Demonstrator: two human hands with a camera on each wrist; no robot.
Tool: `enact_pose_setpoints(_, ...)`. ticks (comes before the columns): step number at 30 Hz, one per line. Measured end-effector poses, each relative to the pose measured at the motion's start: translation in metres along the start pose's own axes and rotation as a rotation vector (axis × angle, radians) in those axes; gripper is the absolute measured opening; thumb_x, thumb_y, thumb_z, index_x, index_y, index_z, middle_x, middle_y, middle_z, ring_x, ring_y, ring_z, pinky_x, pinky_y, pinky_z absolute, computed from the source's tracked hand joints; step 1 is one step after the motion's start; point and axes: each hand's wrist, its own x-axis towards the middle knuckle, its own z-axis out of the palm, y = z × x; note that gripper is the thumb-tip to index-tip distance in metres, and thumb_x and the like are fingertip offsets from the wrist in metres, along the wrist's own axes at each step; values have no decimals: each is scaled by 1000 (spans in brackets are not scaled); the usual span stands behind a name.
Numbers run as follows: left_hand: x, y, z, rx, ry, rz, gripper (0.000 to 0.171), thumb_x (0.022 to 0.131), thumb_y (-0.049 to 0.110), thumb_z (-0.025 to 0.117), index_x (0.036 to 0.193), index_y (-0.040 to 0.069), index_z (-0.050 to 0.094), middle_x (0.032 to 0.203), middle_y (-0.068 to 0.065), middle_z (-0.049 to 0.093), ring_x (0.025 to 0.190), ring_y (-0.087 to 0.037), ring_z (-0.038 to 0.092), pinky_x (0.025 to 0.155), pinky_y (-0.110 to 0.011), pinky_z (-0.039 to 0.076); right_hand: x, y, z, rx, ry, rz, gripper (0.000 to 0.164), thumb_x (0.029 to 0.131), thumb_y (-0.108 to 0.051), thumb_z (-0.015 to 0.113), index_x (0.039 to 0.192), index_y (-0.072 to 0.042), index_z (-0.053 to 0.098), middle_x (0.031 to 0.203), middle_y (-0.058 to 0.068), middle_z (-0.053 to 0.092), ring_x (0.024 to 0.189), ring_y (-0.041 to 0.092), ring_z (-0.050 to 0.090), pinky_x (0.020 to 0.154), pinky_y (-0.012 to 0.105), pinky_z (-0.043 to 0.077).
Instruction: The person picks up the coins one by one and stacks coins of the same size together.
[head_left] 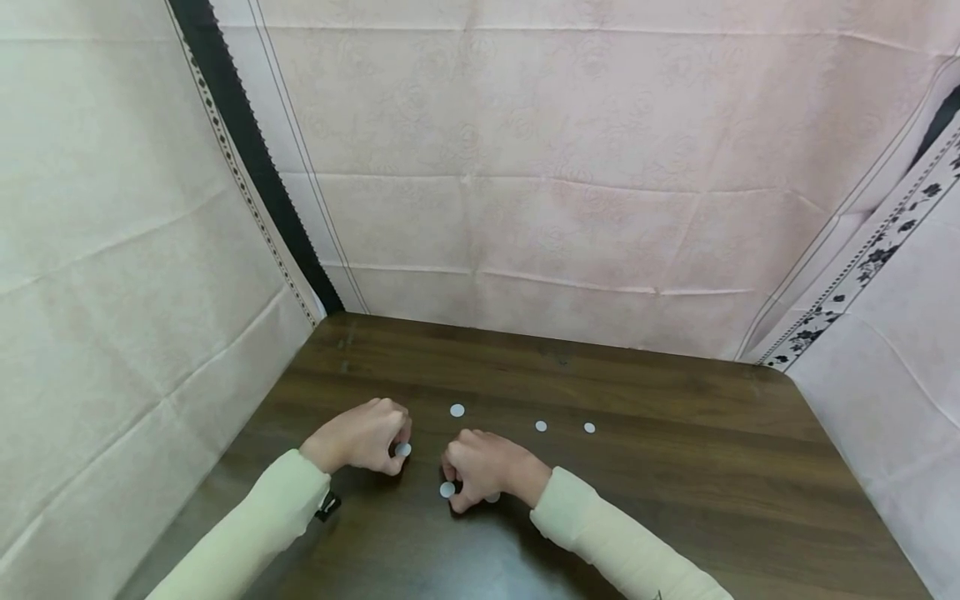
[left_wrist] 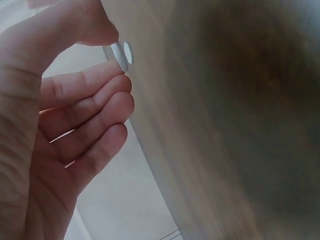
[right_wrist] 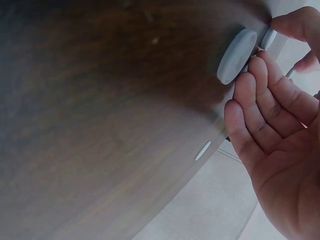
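My left hand [head_left: 369, 435] pinches a small white disc [head_left: 403, 449] between thumb and index finger, close over the brown table. In the left wrist view this disc [left_wrist: 119, 56] stands edge-on at the fingertips, with another disc [left_wrist: 129, 52] just beyond it. To the right, my right hand [head_left: 486, 467] pinches a second white disc [head_left: 447, 489] at its edge. A further disc [head_left: 492, 497] lies partly hidden under the right hand; the right wrist view shows a disc [right_wrist: 237, 56] lying on the table beside the fingertips.
Ahead of the hands, one white disc [head_left: 457, 410] lies on the wooden table [head_left: 675, 467], and two more, a middle disc [head_left: 541, 426] and a right disc [head_left: 589, 427], lie further right. Pale cloth [head_left: 525, 167] hangs behind the table and at both sides.
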Motion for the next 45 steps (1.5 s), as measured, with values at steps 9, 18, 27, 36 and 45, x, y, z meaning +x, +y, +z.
enact_pose_setpoints(9, -10, 17, 6, -9, 4, 41, 8, 81, 14, 77, 76, 14, 70, 80, 7, 64, 63, 0, 50, 58, -19, 46, 0, 0, -1, -10, 1, 6, 17, 80, -30, 88, 85, -21, 75, 77, -15, 67, 54, -8, 54, 59, 11, 46)
enact_pose_setpoints(18, -16, 25, 21, -5, 4, 53, 8, 80, 13, 76, 76, 14, 70, 83, 6, 67, 66, 2, 52, 60, -17, 47, -1, -2, 0, -16, 17, 4, 17, 78, -29, 88, 82, -22, 74, 73, -16, 63, 52, -8, 52, 57, 11, 45)
enact_pose_setpoints(27, -19, 24, 29, 12, 11, 54, 8, 82, 14, 77, 78, 15, 71, 84, 7, 65, 68, 2, 54, 61, -18, 49, -1, -1, 1, -13, 21, 5, 17, 79, -30, 88, 84, -21, 74, 75, -16, 65, 55, -8, 53, 59, 10, 45)
enact_pose_setpoints(36, -21, 23, 31, -21, -1, 35, 8, 83, 14, 79, 81, 15, 72, 84, 8, 65, 69, 3, 54, 62, -18, 49, -1, -1, 0, -12, 30, -2, 17, 78, -29, 88, 82, -21, 74, 73, -16, 64, 54, -9, 52, 58, 10, 45)
enact_pose_setpoints(45, -22, 21, 32, -70, -9, 29, 7, 88, 14, 77, 82, 14, 74, 85, 8, 64, 73, 0, 56, 66, -18, 50, -1, 3, -6, 49, -11, 22, 21, 81, -29, 89, 93, -16, 77, 82, -12, 71, 67, -7, 59, 64, 11, 49)
